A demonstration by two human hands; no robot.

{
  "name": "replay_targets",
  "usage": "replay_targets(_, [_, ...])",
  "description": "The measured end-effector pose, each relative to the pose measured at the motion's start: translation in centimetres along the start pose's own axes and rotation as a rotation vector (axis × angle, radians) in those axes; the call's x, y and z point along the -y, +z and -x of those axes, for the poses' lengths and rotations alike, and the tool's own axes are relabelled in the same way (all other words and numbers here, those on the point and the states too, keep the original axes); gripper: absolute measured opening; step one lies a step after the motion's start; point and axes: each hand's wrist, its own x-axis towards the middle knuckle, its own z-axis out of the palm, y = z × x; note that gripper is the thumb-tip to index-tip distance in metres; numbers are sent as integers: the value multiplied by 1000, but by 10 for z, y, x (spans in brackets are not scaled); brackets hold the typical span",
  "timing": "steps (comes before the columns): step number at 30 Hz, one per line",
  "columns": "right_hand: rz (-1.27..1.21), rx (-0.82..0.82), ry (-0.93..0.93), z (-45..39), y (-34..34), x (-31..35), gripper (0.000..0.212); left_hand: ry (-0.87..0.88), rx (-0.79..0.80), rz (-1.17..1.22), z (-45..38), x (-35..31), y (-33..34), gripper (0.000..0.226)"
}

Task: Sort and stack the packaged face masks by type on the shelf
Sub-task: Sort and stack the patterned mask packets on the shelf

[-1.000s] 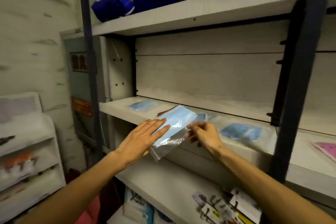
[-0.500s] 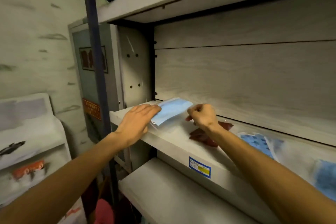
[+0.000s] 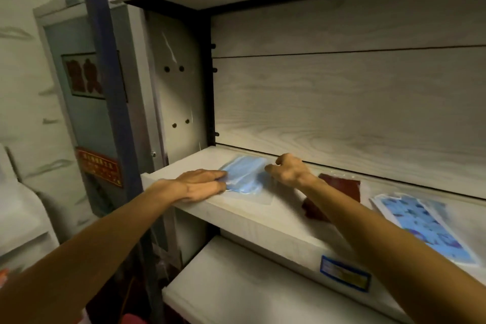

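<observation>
1. Lower shelf board (image 3: 236, 292) sat nearest the camera, pale, under the working level.
2. Both forearms reached up and in from the bottom corners toward the middle shelf (image 3: 252, 216); a blue-and-yellow label (image 3: 345, 272) was stuck to its front edge.
3. Patterned blue mask pack (image 3: 418, 223) lay flat at the right end of the middle shelf, close to the front edge.
4. Dark red mask pack (image 3: 339, 187) lay just left of it, partly hidden behind the right forearm.
5. Left hand (image 3: 202, 184) rested palm down at the shelf's left front corner, fingers straight, tips touching the left edge of the plain blue mask pack (image 3: 244, 176). Nothing gripped.
6. Right hand (image 3: 288, 169) had its fingers curled at the pack's right edge; could not tell whether it pinched the clear wrapper or only touched it.
7. The plain blue pack lay flat on the shelf between both hands, near the left rear corner.
8. Wood-grain back panel (image 3: 342, 102) closed the bay behind.
</observation>
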Motion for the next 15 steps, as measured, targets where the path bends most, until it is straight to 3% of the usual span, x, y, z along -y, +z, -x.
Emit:
replay_targets(4, [105,-24,-24,8,1,5,58,96,-30,136,-10,8,-7,107])
replay_targets(7, [242,-106,-54,30,-3,-4,62,181,-101,127,-9,-3,-10,113])
replay_targets(15, [540,-305,-126,130,-58,-55,62,474,-222,-86,40,-110,2,88])
